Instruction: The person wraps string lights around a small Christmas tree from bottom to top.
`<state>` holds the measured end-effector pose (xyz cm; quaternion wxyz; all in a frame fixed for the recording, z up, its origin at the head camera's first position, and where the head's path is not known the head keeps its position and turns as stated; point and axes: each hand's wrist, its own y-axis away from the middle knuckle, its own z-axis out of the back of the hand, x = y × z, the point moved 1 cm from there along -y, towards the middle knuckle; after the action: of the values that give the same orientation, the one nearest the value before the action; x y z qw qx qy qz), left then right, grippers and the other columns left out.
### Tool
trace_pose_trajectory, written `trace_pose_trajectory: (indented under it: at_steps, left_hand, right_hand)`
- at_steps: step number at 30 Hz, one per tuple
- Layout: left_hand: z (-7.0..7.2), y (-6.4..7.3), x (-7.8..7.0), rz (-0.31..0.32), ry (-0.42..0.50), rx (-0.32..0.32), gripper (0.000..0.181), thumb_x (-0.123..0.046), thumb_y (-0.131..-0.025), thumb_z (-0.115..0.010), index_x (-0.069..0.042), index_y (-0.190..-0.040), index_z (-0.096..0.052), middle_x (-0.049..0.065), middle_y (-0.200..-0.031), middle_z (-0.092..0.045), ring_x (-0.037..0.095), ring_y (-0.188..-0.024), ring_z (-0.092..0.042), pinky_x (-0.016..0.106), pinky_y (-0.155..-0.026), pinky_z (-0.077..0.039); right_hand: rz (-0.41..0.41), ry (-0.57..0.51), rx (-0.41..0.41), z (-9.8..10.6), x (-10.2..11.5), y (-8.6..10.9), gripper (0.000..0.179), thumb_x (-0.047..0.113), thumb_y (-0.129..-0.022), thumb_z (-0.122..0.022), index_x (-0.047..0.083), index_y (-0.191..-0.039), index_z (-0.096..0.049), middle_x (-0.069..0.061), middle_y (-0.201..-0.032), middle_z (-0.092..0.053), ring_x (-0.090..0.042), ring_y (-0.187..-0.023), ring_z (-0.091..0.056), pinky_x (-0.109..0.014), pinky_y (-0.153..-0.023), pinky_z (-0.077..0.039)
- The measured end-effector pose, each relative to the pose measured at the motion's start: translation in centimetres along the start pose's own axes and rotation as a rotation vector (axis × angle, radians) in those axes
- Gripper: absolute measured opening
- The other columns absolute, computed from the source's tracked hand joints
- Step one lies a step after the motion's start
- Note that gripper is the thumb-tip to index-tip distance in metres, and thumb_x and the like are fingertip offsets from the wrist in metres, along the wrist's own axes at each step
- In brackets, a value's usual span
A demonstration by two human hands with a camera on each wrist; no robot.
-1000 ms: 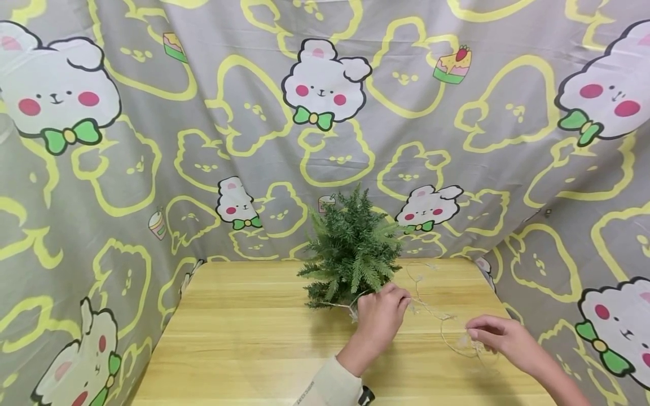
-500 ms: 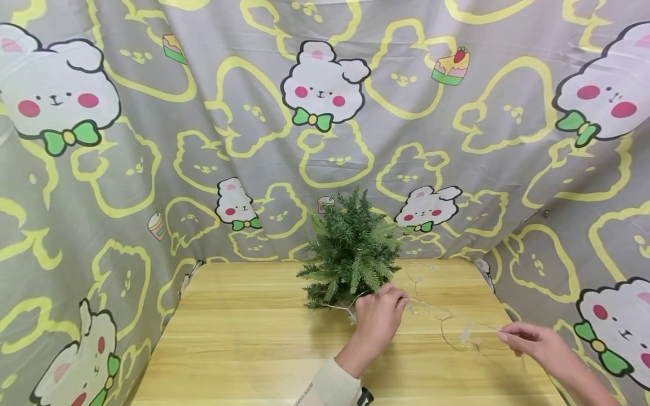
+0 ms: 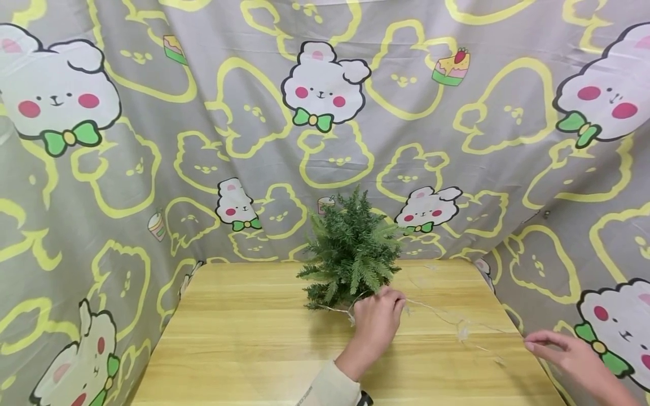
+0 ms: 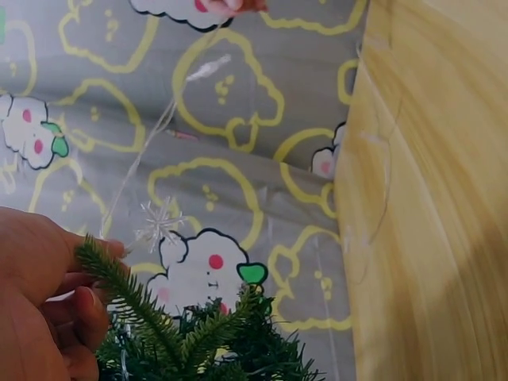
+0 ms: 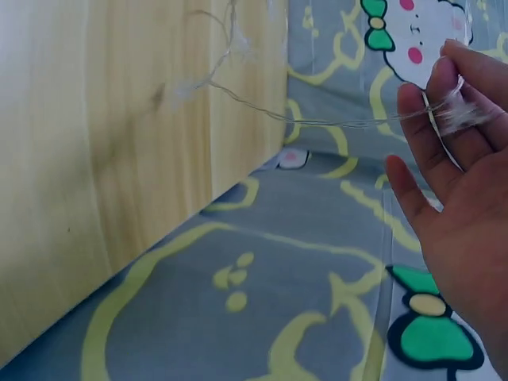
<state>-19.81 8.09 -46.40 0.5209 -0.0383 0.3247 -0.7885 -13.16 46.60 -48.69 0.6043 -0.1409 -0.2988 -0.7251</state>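
Note:
A small green artificial Christmas tree (image 3: pixel 352 242) stands upright toward the back of the table. Low at its front right, my left hand (image 3: pixel 378 321) pinches a string of fairy lights (image 4: pixel 135 163) with clear snowflake ornaments. One snowflake (image 4: pixel 159 222) dangles just beyond these fingers in the left wrist view. Part of the string (image 3: pixel 335 308) runs along the tree's lower front branches. Out past the table's right edge, my right hand (image 3: pixel 574 361) holds the thin wire (image 5: pixel 317 123) between thumb and fingers, with a clear ornament (image 5: pixel 460 115) at its fingers. The tree's base is mostly hidden behind my left hand.
The wooden table (image 3: pixel 228 327) is bordered at the back and sides by a grey curtain (image 3: pixel 269 141) printed with rabbits. Another loose stretch of the string, with a snowflake (image 3: pixel 431 267), trails on the table right of the tree.
My right hand has moved right, past the table edge, drawing the fairy lights out straighter; loops on the table's right have lifted and opened. My left hand has stayed nearly still by the tree.

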Motion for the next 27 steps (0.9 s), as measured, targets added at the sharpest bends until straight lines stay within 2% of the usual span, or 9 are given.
trace_pose_trajectory:
  at_steps: [3,7,10,13,14,17,22,25,27]
  left_hand:
    - [0.0,0.0,0.0,0.005,-0.003,-0.004,0.012,-0.040,-0.095,-0.068,-0.032,-0.096,-0.077,-0.017,-0.095,-0.073,-0.003,-0.048,-0.035,0.014,-0.049,-0.022]
    - [-0.1,0.1,-0.1,0.010,0.003,-0.020,0.011,-0.039,-0.095,-0.069,-0.032,-0.094,-0.077,-0.017,-0.095,-0.073,-0.003,-0.049,-0.041,0.014,-0.049,-0.022]
    - [-0.2,0.1,-0.2,0.019,0.000,-0.024,0.011,-0.039,-0.094,-0.069,-0.032,-0.093,-0.077,-0.017,-0.096,-0.074,-0.002,-0.049,-0.044,0.015,-0.049,-0.022]
    - [-0.2,0.1,-0.3,0.028,-0.005,-0.018,0.011,-0.039,-0.094,-0.070,-0.032,-0.092,-0.077,-0.017,-0.096,-0.074,-0.002,-0.048,-0.043,0.015,-0.048,-0.021]
    - [-0.2,0.1,-0.3,0.030,-0.006,-0.017,0.010,-0.039,-0.094,-0.070,-0.032,-0.092,-0.078,-0.017,-0.096,-0.074,-0.002,-0.048,-0.041,0.015,-0.048,-0.021]
    - [-0.3,0.0,-0.4,0.034,0.008,-0.010,0.009,-0.037,-0.093,-0.071,-0.031,-0.093,-0.078,-0.017,-0.095,-0.074,-0.003,-0.049,-0.041,0.015,-0.048,-0.022]
    - [-0.4,-0.2,-0.6,0.032,0.014,-0.004,0.007,-0.037,-0.092,-0.073,-0.032,-0.094,-0.078,-0.017,-0.095,-0.074,-0.004,-0.048,-0.040,0.015,-0.048,-0.023]
    - [-0.4,-0.3,-0.6,0.030,0.009,-0.009,0.007,-0.037,-0.092,-0.074,-0.032,-0.094,-0.078,-0.016,-0.095,-0.074,-0.004,-0.047,-0.037,0.014,-0.047,-0.023]
    - [-0.4,-0.3,-0.6,0.030,0.009,-0.011,0.007,-0.036,-0.091,-0.075,-0.031,-0.094,-0.078,-0.016,-0.096,-0.074,-0.004,-0.047,-0.037,0.014,-0.047,-0.022]
  right_hand:
    - [-0.044,-0.001,0.005,0.1,-0.6,0.0,0.059,0.060,-0.097,-0.057,0.008,-0.121,-0.069,-0.008,-0.119,-0.067,-0.005,-0.095,-0.057,-0.033,-0.073,-0.049]
    - [-0.044,-0.007,0.024,0.3,-1.4,0.3,0.065,0.058,-0.102,-0.048,0.001,-0.127,-0.065,-0.013,-0.118,-0.067,-0.013,-0.095,-0.062,-0.032,-0.071,-0.052]
    - [-0.022,-0.003,0.057,0.5,-1.9,0.5,0.066,0.053,-0.107,-0.036,-0.004,-0.131,-0.060,-0.015,-0.120,-0.067,-0.013,-0.095,-0.062,-0.032,-0.072,-0.052]
    - [0.006,-0.024,0.071,0.4,-2.3,0.6,0.062,0.045,-0.111,-0.030,-0.006,-0.129,-0.060,-0.009,-0.102,-0.067,-0.009,-0.083,-0.057,-0.030,-0.067,-0.047]
    - [0.008,-0.027,0.060,0.3,-2.3,0.7,0.060,0.043,-0.111,-0.030,-0.006,-0.128,-0.061,-0.006,-0.095,-0.064,-0.007,-0.076,-0.051,-0.028,-0.064,-0.043]
    - [-0.006,-0.088,0.039,0.0,-2.1,1.0,0.054,0.042,-0.111,-0.034,-0.004,-0.120,-0.063,-0.001,-0.079,-0.049,-0.016,-0.067,-0.045,-0.030,-0.059,-0.036]
    - [-0.014,-0.126,-0.023,0.0,-1.1,1.6,0.051,0.045,-0.109,-0.038,0.001,-0.111,-0.063,-0.003,-0.077,-0.051,-0.017,-0.066,-0.046,-0.031,-0.058,-0.035]
    - [0.030,-0.140,-0.075,0.0,-0.3,1.9,0.051,0.044,-0.109,-0.040,0.000,-0.111,-0.065,-0.003,-0.078,-0.054,-0.015,-0.068,-0.047,-0.030,-0.058,-0.035]
    - [0.069,-0.184,-0.112,0.0,0.3,2.1,0.048,0.038,-0.109,-0.043,-0.004,-0.114,-0.065,-0.003,-0.080,-0.057,-0.015,-0.070,-0.050,-0.029,-0.058,-0.038]
